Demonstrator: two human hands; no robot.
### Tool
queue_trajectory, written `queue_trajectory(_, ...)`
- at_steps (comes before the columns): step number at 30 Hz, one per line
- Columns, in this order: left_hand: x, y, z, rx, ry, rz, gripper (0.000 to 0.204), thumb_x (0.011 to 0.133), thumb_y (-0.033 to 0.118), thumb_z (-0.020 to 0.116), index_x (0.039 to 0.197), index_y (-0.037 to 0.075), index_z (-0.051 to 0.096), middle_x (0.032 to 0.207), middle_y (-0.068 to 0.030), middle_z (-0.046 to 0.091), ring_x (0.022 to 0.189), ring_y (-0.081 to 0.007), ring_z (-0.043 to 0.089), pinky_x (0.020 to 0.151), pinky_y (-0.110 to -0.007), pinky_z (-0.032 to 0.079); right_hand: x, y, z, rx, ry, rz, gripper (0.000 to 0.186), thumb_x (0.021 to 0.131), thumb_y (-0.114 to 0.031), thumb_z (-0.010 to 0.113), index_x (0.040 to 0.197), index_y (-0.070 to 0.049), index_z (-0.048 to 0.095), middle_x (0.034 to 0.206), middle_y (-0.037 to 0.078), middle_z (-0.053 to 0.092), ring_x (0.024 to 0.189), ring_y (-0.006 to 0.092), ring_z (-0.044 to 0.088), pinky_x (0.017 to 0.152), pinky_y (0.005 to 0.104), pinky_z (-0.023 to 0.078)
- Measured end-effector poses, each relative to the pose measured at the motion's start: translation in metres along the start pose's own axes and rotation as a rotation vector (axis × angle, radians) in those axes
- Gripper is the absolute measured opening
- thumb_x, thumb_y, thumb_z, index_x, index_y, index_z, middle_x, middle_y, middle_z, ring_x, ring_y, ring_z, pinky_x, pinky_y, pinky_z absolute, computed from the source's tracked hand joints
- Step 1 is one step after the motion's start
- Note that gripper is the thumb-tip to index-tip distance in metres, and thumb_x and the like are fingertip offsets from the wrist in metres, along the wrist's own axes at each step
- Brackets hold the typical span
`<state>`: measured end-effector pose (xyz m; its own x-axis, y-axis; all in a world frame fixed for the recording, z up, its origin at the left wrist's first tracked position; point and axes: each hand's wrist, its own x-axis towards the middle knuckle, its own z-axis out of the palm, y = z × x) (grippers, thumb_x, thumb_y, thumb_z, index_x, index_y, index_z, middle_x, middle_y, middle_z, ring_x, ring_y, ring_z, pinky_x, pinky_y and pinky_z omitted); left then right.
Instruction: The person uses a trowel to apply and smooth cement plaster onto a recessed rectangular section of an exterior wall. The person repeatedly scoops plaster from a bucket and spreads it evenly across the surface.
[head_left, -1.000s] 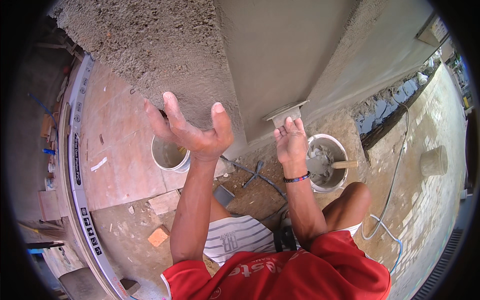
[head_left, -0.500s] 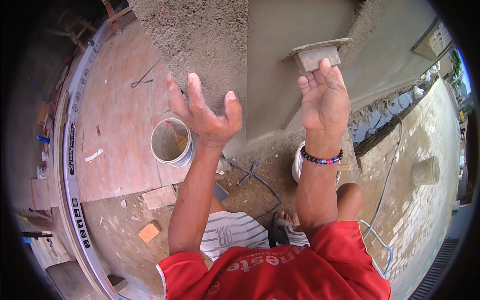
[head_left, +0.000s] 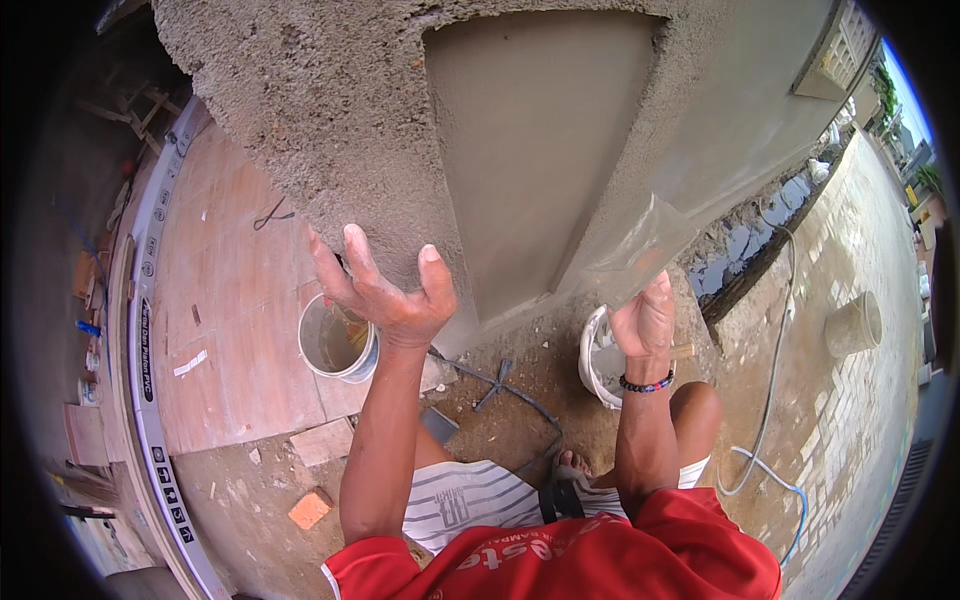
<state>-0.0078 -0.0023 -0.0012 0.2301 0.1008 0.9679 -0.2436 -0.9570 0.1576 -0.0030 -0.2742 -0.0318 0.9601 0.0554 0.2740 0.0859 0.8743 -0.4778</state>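
My right hand [head_left: 645,318] is closed on a plastering float [head_left: 645,245], its flat plate smeared by motion near the lower right of the wall; the grip is mostly hidden. My left hand [head_left: 390,295] is raised before the rough wall surface [head_left: 300,100], fingers spread and curved, nothing in them. Between the hands, a smooth grey plaster panel [head_left: 540,140] lies recessed in a rough border. Under my left hand stands a white bucket [head_left: 370,365] with a brush inside. Another white bucket [head_left: 588,375] is below my right hand, partly hidden by it.
A long silvery straightedge [head_left: 150,370] borders the reddish board floor [head_left: 240,370] at left. An orange brick piece [head_left: 310,508] and a cable [head_left: 530,375] lie on the ground. At right are a grey bucket [head_left: 855,325], a hose [head_left: 775,370] and a wet trench [head_left: 745,255].
The view has shifted, showing more of the wall's upper part. My right hand has come down with the float from the panel towards the wall's lower right. The left hand stays spread.
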Motion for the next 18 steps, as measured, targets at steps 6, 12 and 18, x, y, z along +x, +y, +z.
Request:
queue_trajectory(6, -0.002, -0.002, 0.0, 0.04, -0.005, -0.023, 0.079, 0.08, 0.023, 0.061, 0.143, -0.007, 0.023, 0.145, -0.0345, 0.013, 0.136, -0.0467, 0.014, 0.108, -0.058, 0.016, 0.019, 0.006, 0.017, 0.073, -0.128, 0.062, 0.053, 0.088, -0.015, 0.066, 0.133, -0.003, 0.042, 0.128, 0.011, 0.056, 0.115, 0.0245, 0.057, 0.096, 0.041, 0.05)
queue_trajectory(12, -0.003, -0.002, -0.002, 0.039, -0.012, -0.025, 0.078, 0.08, 0.022, 0.06, 0.142, -0.008, 0.023, 0.145, -0.0352, 0.011, 0.137, -0.0473, 0.012, 0.109, -0.059, 0.013, 0.035, -0.005, 0.051, -0.196, -0.059, -0.168, 0.059, 0.086, -0.005, 0.066, 0.137, -0.003, 0.035, 0.126, 0.013, 0.055, 0.107, 0.022, 0.06, 0.085, 0.0352, 0.053)
queue_trajectory(18, -0.002, 0.001, 0.0, 0.01, -0.011, -0.055, 0.078, 0.08, 0.021, 0.061, 0.141, -0.009, 0.025, 0.144, -0.0364, 0.015, 0.138, -0.0478, 0.012, 0.11, -0.058, 0.012, 0.059, 0.011, 0.075, -0.905, 0.07, -0.688, 0.047, 0.081, 0.002, 0.067, 0.124, -0.003, 0.05, 0.118, 0.015, 0.059, 0.091, 0.0169, 0.063, 0.066, 0.0271, 0.054)
